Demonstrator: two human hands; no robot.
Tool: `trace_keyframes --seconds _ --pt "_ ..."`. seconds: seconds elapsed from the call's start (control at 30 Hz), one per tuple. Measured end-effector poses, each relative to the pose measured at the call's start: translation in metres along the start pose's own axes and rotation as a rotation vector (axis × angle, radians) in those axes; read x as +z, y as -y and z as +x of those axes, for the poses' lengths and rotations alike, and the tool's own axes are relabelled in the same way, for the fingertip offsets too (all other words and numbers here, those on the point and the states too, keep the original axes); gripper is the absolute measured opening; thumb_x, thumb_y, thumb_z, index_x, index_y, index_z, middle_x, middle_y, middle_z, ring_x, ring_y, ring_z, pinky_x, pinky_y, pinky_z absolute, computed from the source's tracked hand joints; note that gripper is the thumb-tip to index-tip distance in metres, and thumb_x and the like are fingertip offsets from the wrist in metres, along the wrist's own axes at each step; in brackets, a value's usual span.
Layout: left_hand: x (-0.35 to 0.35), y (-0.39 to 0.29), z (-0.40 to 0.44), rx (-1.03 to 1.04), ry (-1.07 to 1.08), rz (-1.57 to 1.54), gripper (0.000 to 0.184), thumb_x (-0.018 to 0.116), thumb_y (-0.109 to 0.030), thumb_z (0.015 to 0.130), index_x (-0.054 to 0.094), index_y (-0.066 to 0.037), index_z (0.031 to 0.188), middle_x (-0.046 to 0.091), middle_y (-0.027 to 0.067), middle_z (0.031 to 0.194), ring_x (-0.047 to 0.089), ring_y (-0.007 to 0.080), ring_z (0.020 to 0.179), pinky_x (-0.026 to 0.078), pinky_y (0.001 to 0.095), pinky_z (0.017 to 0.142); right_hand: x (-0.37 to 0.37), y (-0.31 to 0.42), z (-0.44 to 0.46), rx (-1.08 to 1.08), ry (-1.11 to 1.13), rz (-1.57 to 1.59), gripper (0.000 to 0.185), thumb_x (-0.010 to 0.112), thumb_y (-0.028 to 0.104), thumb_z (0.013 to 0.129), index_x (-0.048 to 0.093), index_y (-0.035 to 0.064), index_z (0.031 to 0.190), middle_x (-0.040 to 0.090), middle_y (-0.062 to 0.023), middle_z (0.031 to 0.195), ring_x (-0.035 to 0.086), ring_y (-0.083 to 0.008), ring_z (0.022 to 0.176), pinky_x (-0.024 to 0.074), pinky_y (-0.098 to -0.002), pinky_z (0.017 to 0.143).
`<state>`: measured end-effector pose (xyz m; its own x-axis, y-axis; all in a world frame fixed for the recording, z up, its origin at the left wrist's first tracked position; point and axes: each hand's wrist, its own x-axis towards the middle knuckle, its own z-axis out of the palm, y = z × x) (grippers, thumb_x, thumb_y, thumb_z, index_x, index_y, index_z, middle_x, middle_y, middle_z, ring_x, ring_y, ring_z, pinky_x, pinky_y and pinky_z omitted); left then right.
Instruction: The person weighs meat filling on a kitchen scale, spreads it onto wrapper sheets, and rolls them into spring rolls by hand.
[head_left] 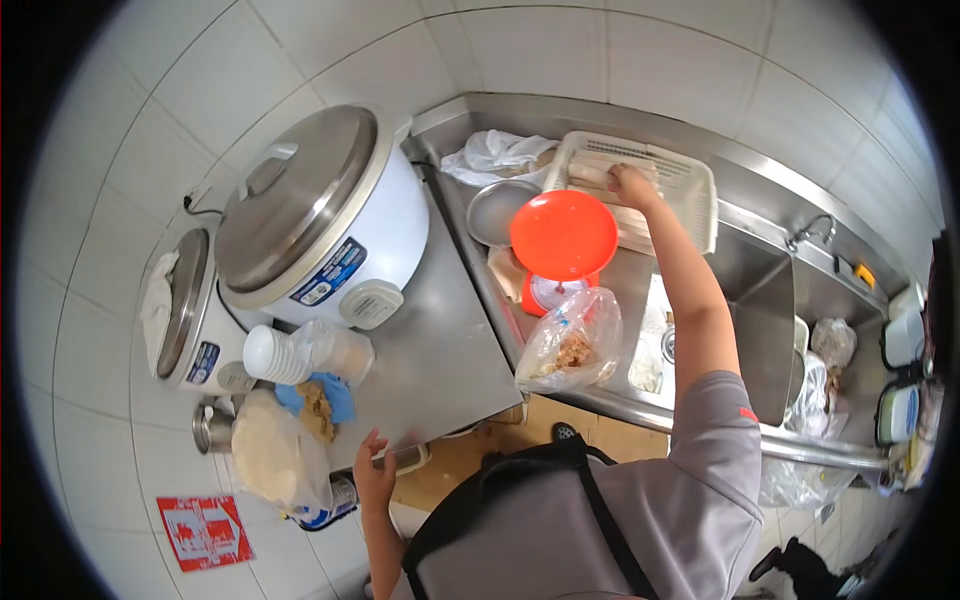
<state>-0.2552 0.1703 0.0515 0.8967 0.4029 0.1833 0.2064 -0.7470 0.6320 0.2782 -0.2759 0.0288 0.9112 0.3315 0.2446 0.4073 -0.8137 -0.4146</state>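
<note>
My right hand reaches into a white plastic basket at the back of the steel counter, its fingers closed on pale flat strips lying there. What exactly sits between the fingertips is too small to tell. My left hand is low at the left, beside the steel table's front edge, fingers apart and holding nothing. Between the basket and me stands a kitchen scale with a round orange pan. In front of it lies a clear plastic bag with brownish shredded food.
A large rice cooker stands on the left table, with stacked white cups and a bag of pale wrappers nearby. A metal bowl is beside the scale. Sink basins and a faucet are at the right.
</note>
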Motion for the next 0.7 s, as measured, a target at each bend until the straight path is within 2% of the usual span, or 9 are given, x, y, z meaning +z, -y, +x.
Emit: trace_keyframes --seconds 0.3,0.37,0.43,0.47,0.5,0.53,0.57,0.6,0.7 --pt "-0.029 0.015 -0.062 -0.185 -0.049 0.167 0.041 0.060 -0.007 0.075 0.054 -0.003 0.116 0.063 0.0125 0.093 0.061 0.0253 0.086 0.047 0.0355 0.078 0.049 -0.027 0.019 -0.236 -0.193 -0.505 0.030 0.059 0.019 0.078 0.057 0.0082 0.105 0.053 -0.0147 0.103 0.051 -0.0322 0.102 0.0426 -0.0414 0.086" --pt "-0.031 0.027 -0.072 -0.198 -0.065 0.193 0.039 0.060 -0.013 0.080 0.054 -0.003 0.117 0.062 0.0141 0.097 0.060 0.0288 0.089 0.046 0.0364 0.081 0.031 -0.007 0.006 -0.109 -0.103 -0.515 0.030 0.055 0.023 0.082 0.056 0.0117 0.110 0.053 -0.0133 0.103 0.051 -0.0306 0.101 0.0403 -0.0440 0.087" --pt "-0.039 0.033 -0.074 -0.169 -0.133 0.263 0.042 0.059 -0.012 0.079 0.052 -0.005 0.120 0.061 0.0146 0.102 0.058 0.0307 0.096 0.045 0.0379 0.085 0.022 -0.005 0.013 -0.011 0.132 -0.608 0.042 0.054 0.032 0.086 0.048 0.0210 0.126 0.052 -0.0076 0.121 0.048 -0.0267 0.113 0.0395 -0.0432 0.090" --pt "-0.045 0.026 -0.069 -0.157 -0.188 0.219 0.042 0.059 -0.011 0.078 0.053 -0.005 0.119 0.061 0.0149 0.106 0.057 0.0304 0.100 0.044 0.0368 0.087 0.049 -0.056 0.023 -0.155 -0.016 -0.677 0.045 0.054 0.032 0.085 0.047 0.0182 0.128 0.053 -0.0070 0.121 0.048 -0.0269 0.113 0.0404 -0.0441 0.088" --pt "-0.051 0.039 -0.068 -0.160 -0.231 0.262 0.040 0.059 -0.009 0.078 0.053 -0.004 0.117 0.061 0.0151 0.108 0.057 0.0298 0.100 0.044 0.0367 0.088 0.043 -0.072 0.031 -0.210 0.087 -0.540 0.046 0.053 0.031 0.086 0.047 0.0161 0.128 0.054 -0.0086 0.121 0.048 -0.0286 0.112 0.0409 -0.0448 0.087" --pt "-0.054 0.046 -0.065 -0.135 -0.347 0.278 0.037 0.058 -0.006 0.078 0.054 -0.003 0.115 0.061 0.0155 0.105 0.060 0.0290 0.095 0.045 0.0357 0.086 0.061 -0.126 0.048 -0.388 -0.081 -0.506 0.047 0.062 0.026 0.080 0.051 0.0152 0.125 0.054 -0.0092 0.121 0.050 -0.0312 0.110 0.0408 -0.0443 0.089" --pt "-0.064 0.050 -0.061 -0.171 -0.452 0.242 0.035 0.057 -0.005 0.079 0.054 -0.002 0.114 0.062 0.0143 0.102 0.061 0.0257 0.092 0.047 0.0332 0.083 0.046 -0.128 0.040 -0.429 -0.285 -0.459 0.045 0.073 0.020 0.069 0.059 0.0121 0.111 0.061 -0.0120 0.102 0.055 -0.0324 0.098 0.0421 -0.0436 0.086" --pt "-0.074 0.055 -0.057 -0.192 -0.552 0.204 0.033 0.056 -0.003 0.080 0.055 -0.001 0.114 0.063 0.0131 0.099 0.062 0.0225 0.088 0.048 0.0307 0.080 0.028 -0.111 0.035 -0.413 -0.358 -0.429 0.052 0.078 0.018 0.063 0.059 0.0121 0.111 0.061 -0.0136 0.100 0.055 -0.0334 0.098 0.0428 -0.0445 0.086" --pt "-0.110 0.087 -0.041 -0.242 -0.844 0.132 0.022 0.055 -0.004 0.084 0.058 0.000 0.106 0.064 0.0124 0.095 0.063 0.0185 0.084 0.050 0.0277 0.071 -0.024 -0.080 0.038 -0.037 -0.445 -0.553 0.042 0.072 0.029 0.072 0.061 0.0177 0.111 0.059 -0.0188 0.105 0.056 -0.0351 0.098 0.0461 -0.0462 0.081"
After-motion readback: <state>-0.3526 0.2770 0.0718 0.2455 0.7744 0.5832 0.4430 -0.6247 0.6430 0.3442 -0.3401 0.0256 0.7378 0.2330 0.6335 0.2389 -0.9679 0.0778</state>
